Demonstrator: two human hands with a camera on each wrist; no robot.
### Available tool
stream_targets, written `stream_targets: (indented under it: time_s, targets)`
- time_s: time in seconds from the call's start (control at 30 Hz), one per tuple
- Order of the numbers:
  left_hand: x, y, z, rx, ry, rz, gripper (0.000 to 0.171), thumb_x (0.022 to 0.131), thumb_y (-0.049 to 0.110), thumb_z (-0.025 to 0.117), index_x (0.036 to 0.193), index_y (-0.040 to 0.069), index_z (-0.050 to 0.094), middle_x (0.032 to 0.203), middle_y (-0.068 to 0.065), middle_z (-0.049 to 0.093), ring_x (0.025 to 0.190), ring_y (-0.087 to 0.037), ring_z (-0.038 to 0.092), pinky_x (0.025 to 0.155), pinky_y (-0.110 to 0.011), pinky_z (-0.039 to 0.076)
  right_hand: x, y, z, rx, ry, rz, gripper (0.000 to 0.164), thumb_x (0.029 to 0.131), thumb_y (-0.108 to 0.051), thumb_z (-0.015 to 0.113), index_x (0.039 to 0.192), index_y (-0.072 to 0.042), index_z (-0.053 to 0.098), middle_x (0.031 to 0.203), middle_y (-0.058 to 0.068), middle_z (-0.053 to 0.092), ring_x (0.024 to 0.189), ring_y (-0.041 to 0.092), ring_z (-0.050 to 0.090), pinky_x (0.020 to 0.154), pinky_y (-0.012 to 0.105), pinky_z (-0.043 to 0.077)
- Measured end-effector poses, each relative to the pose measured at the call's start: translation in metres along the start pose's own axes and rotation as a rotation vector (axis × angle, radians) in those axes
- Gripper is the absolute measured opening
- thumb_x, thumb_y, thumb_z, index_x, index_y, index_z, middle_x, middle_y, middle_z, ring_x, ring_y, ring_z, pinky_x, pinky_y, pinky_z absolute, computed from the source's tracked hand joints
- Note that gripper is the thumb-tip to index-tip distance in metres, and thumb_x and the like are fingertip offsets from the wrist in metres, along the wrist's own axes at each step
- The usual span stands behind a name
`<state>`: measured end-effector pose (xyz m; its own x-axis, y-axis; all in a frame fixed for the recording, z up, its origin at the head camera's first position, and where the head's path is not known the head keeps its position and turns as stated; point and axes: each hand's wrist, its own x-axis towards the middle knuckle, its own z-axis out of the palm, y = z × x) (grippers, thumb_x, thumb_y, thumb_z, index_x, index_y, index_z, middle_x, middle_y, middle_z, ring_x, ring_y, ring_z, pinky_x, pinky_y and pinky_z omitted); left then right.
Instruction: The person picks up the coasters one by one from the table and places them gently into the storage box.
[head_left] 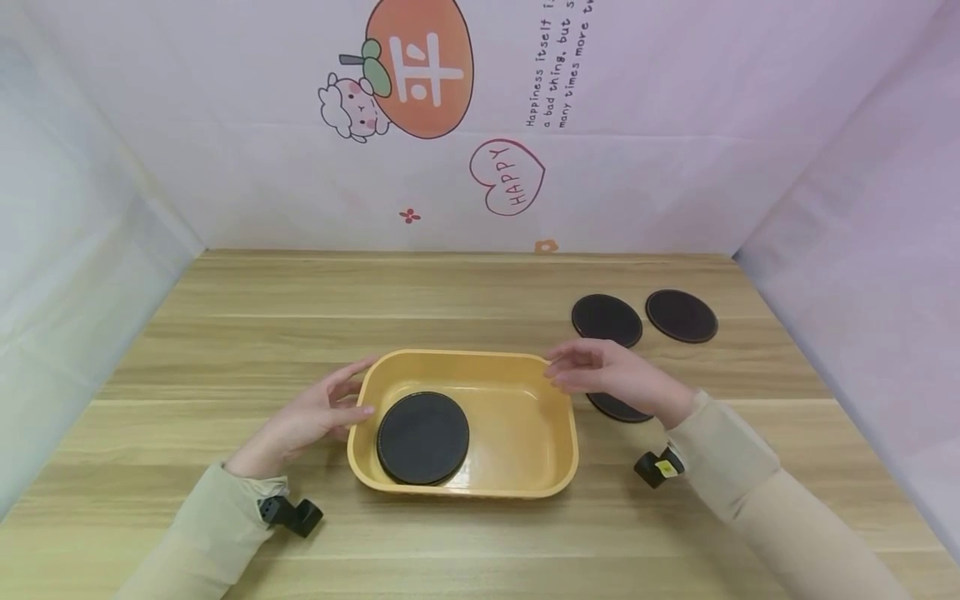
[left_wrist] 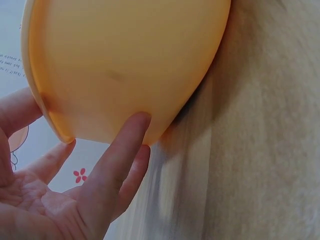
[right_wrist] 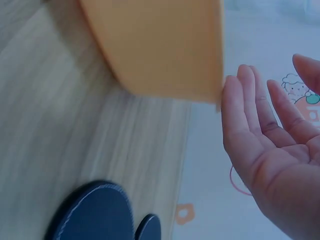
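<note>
Yellow tray (head_left: 510, 442): flat on the wooden table (head_left: 465, 550), long side facing the person, probably for reach
Black disc (head_left: 423, 437): inside, left end
Left hand (head_left: 318, 412): pinches the left rim, likely steadying it
Right hand (head_left: 615, 375): loosely extended at the far right corner; contact unclear
Loose discs (head_left: 607, 319): three, right of tray
</note>
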<state>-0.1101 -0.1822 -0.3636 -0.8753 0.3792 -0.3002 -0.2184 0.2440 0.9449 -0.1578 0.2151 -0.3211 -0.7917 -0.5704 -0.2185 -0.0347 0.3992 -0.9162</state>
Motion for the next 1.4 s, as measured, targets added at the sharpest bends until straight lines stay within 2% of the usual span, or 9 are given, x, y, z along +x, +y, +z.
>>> stream_targets:
  time_s: [0.23, 0.43, 0.5, 0.6, 0.77, 0.9, 1.07, 1.27, 1.4]
  targets:
    - [0.001, 0.000, 0.000, -0.028, -0.013, 0.004, 0.075, 0.091, 0.005, 0.058, 0.152, 0.010, 0.016, 0.141, -0.032, 0.033, 0.104, -0.025, 0.059, 0.075, -0.036, 0.057, -0.013, 0.016, -0.002, -0.016, 0.034, 0.024, 0.042, 0.092, -0.016, 0.061, 0.126, 0.006, 0.050, 0.118, 0.021, 0.060, 0.099, 0.013, 0.062, 0.089, 0.041, 0.053]
    - [0.001, 0.000, 0.001, -0.019, -0.014, 0.009, 0.074, 0.092, 0.006, 0.058, 0.152, 0.009, 0.016, 0.139, -0.033, 0.034, 0.101, -0.024, 0.059, 0.075, -0.036, 0.057, -0.018, 0.028, -0.006, -0.024, 0.079, 0.011, 0.044, 0.091, -0.011, 0.061, 0.126, 0.011, 0.048, 0.117, 0.026, 0.059, 0.098, 0.013, 0.062, 0.086, 0.033, 0.054]
    - [0.001, 0.000, 0.001, -0.019, -0.010, 0.009, 0.074, 0.091, 0.006, 0.058, 0.152, 0.010, 0.017, 0.139, -0.032, 0.034, 0.101, -0.023, 0.060, 0.075, -0.036, 0.057, -0.019, 0.030, -0.008, -0.101, 0.099, 0.003, 0.043, 0.091, -0.011, 0.061, 0.126, 0.010, 0.049, 0.115, 0.024, 0.060, 0.098, 0.013, 0.062, 0.085, 0.028, 0.053]
    - [0.001, -0.001, 0.001, -0.018, -0.007, 0.009, 0.074, 0.091, 0.007, 0.059, 0.152, 0.010, 0.017, 0.140, -0.032, 0.034, 0.101, -0.023, 0.060, 0.075, -0.036, 0.057, -0.021, 0.034, -0.009, -0.285, 0.129, -0.016, 0.040, 0.090, -0.013, 0.063, 0.125, 0.006, 0.054, 0.112, 0.019, 0.062, 0.099, 0.018, 0.062, 0.085, 0.030, 0.052]
    - [0.001, -0.001, 0.001, -0.033, -0.010, 0.012, 0.074, 0.091, 0.005, 0.059, 0.152, 0.009, 0.016, 0.139, -0.033, 0.034, 0.100, -0.023, 0.060, 0.075, -0.038, 0.057, -0.025, 0.039, -0.012, -0.571, 0.193, -0.097, 0.040, 0.086, -0.012, 0.069, 0.121, 0.003, 0.057, 0.116, 0.021, 0.060, 0.105, 0.036, 0.058, 0.088, 0.049, 0.050]
    - [0.001, -0.001, 0.000, -0.030, -0.010, 0.014, 0.075, 0.091, 0.006, 0.059, 0.152, 0.009, 0.016, 0.139, -0.033, 0.034, 0.099, -0.023, 0.061, 0.075, -0.038, 0.057, -0.027, 0.044, -0.015, -0.737, 0.238, -0.111, 0.046, 0.083, -0.016, 0.072, 0.122, 0.002, 0.057, 0.121, 0.026, 0.056, 0.110, 0.043, 0.054, 0.091, 0.055, 0.046]
    - [0.001, -0.002, 0.000, -0.033, -0.011, 0.019, 0.075, 0.091, 0.006, 0.059, 0.152, 0.010, 0.016, 0.139, -0.033, 0.034, 0.099, -0.023, 0.060, 0.075, -0.038, 0.057, -0.027, 0.047, -0.018, -0.831, 0.252, -0.046, 0.055, 0.083, -0.023, 0.072, 0.129, -0.002, 0.053, 0.127, 0.032, 0.045, 0.114, 0.050, 0.046, 0.091, 0.061, 0.042]
    - [0.000, 0.000, 0.001, -0.040, -0.010, 0.016, 0.075, 0.091, 0.005, 0.059, 0.152, 0.009, 0.016, 0.139, -0.034, 0.033, 0.098, -0.022, 0.060, 0.073, -0.037, 0.057, -0.021, 0.053, -0.020, -0.900, 0.231, 0.092, 0.068, 0.083, -0.039, 0.070, 0.139, -0.009, 0.045, 0.141, 0.036, 0.029, 0.125, 0.058, 0.029, 0.090, 0.070, 0.038]
    - [-0.001, 0.001, 0.001, -0.038, -0.009, 0.014, 0.075, 0.091, 0.005, 0.059, 0.152, 0.009, 0.016, 0.139, -0.034, 0.033, 0.098, -0.021, 0.060, 0.072, -0.036, 0.057, -0.017, 0.058, -0.019, -0.941, 0.208, 0.139, 0.076, 0.083, -0.049, 0.067, 0.142, -0.010, 0.041, 0.143, 0.038, 0.024, 0.123, 0.063, 0.026, 0.087, 0.072, 0.038]
